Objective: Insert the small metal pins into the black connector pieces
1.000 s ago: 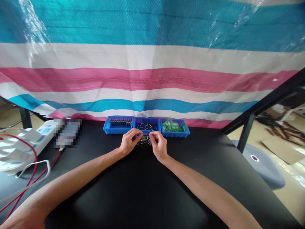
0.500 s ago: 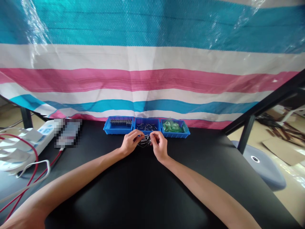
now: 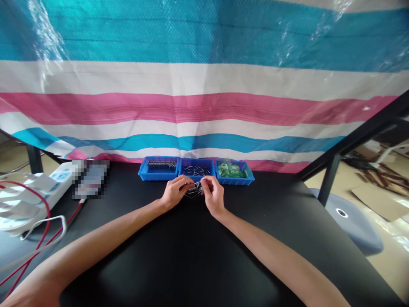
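In front of the blue bins, my left hand (image 3: pixel 174 192) and my right hand (image 3: pixel 213 194) face each other with thumbs and fingers pinched. Between them is a small cluster of shiny metal parts (image 3: pixel 194 189), seemingly in a clear plastic bag whose edges both hands grip. The fingers hide part of it. Just beyond my hands is the middle blue bin (image 3: pixel 180 169), with thin dark metal pieces lying loose in it. To its left, another blue bin (image 3: pixel 153 175) holds silvery cylindrical pieces in rows. Green plastic packets (image 3: pixel 234 169) fill the right bin (image 3: pixel 238 181).
A striped plastic sheet (image 3: pixel 191 106) hangs behind the black table (image 3: pixel 191 256). At left lie a white power strip (image 3: pixel 60 175), red and white cables (image 3: pixel 47 213) and a blurred-out phone-like device (image 3: pixel 91 179). A grey stool (image 3: pixel 354 221) stands beyond the right edge.
Both hands keep nearly the same pinched hold on the metal parts. The whole view has shifted very slightly.
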`<state>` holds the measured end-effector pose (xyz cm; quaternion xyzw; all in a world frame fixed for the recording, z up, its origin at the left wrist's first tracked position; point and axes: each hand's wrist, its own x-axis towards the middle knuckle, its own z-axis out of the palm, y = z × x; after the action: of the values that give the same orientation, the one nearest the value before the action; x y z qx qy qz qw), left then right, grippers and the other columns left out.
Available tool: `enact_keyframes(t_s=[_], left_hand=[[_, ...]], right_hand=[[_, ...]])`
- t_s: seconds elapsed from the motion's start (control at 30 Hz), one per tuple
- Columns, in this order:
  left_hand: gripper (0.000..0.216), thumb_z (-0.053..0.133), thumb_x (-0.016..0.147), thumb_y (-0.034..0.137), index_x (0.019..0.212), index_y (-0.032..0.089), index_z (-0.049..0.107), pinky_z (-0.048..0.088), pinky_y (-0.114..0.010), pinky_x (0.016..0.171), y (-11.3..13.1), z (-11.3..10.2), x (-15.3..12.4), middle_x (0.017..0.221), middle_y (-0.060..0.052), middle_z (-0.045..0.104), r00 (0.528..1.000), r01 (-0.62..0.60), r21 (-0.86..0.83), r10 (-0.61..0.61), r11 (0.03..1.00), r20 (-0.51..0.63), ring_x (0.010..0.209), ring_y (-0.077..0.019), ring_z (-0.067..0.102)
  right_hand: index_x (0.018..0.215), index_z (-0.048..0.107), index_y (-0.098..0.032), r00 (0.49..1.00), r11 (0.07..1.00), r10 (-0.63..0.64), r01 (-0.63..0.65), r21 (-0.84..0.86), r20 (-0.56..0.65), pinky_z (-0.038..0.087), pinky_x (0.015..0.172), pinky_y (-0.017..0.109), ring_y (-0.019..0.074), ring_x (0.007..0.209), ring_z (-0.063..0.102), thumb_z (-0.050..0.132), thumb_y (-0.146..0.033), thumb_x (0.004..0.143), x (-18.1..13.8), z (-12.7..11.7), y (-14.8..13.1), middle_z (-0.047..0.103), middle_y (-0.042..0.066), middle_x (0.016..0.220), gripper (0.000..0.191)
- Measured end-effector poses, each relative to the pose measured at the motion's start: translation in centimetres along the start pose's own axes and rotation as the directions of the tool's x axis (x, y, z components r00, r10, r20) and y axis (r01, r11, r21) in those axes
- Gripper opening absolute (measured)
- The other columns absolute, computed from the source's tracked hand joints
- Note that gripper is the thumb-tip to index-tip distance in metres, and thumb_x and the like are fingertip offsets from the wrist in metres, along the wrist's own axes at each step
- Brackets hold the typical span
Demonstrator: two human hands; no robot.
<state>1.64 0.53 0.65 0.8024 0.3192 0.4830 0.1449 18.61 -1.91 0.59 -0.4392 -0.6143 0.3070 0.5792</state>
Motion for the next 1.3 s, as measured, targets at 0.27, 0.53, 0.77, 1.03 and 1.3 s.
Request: enact_keyframes(t_s=[0.27,0.53,0.77,1.03,1.3], left_hand=[[0.012,0.055,0.091,0.024,0.089,0.017,0.064,0.050,-0.023,0.071,0.00,-0.16,0.08,0.084,-0.005,0.066,1.000,0.026,0.005,-0.026,1.000,-0.004,0.077,-0.0131,0.062],[0.014,0.054,0.091,0.027,0.090,0.016,0.063,0.047,-0.022,0.064,0.19,-0.22,0.05,0.084,-0.005,0.065,0.997,0.078,0.018,-0.078,0.997,-0.021,0.068,-0.0113,0.057],[0.012,0.054,0.091,0.025,0.091,0.016,0.062,0.046,-0.022,0.064,0.37,-0.38,0.05,0.083,-0.004,0.064,0.993,0.109,0.035,-0.108,0.993,-0.038,0.065,-0.0103,0.055],[0.014,0.057,0.089,0.028,0.087,0.015,0.061,0.045,-0.019,0.059,0.18,-0.21,0.05,0.080,-0.003,0.063,0.998,0.065,0.054,-0.064,0.996,-0.019,0.061,-0.0086,0.053],[0.012,0.057,0.089,0.024,0.092,0.016,0.066,0.051,-0.024,0.071,0.05,-0.22,-0.17,0.086,-0.006,0.067,1.000,-0.016,-0.003,0.016,1.000,-0.007,0.079,-0.0136,0.063]], right_hand=[[0.088,0.055,-0.020,1.000,0.999,-0.002,0.003,-0.037,0.024,0.044,0.052,0.024,0.0114,0.052,0.054,0.052,-0.038,0.091,0.15,0.03,0.10,0.055,-0.002,0.067,0.018],[0.083,0.054,-0.020,0.998,0.999,0.051,-0.051,-0.018,0.037,0.042,0.050,0.023,0.0116,0.049,0.052,0.052,-0.040,0.091,0.14,0.03,0.08,0.052,-0.003,0.061,0.022],[0.071,0.050,-0.020,0.995,0.998,0.041,-0.036,-0.059,0.090,0.039,0.052,0.023,0.0112,0.049,0.049,0.051,-0.041,0.091,0.15,-0.09,-0.12,0.048,-0.005,0.054,0.030],[0.064,0.048,-0.020,0.994,0.996,0.048,-0.040,-0.081,0.095,0.038,0.051,0.023,0.0108,0.048,0.048,0.047,-0.045,0.093,0.15,-0.09,0.00,0.047,-0.004,0.051,0.038],[0.061,0.048,-0.019,0.992,0.995,0.027,-0.014,-0.100,0.127,0.038,0.051,0.023,0.0107,0.047,0.049,0.048,-0.046,0.092,0.21,-0.10,0.00,0.048,-0.004,0.050,0.041]])
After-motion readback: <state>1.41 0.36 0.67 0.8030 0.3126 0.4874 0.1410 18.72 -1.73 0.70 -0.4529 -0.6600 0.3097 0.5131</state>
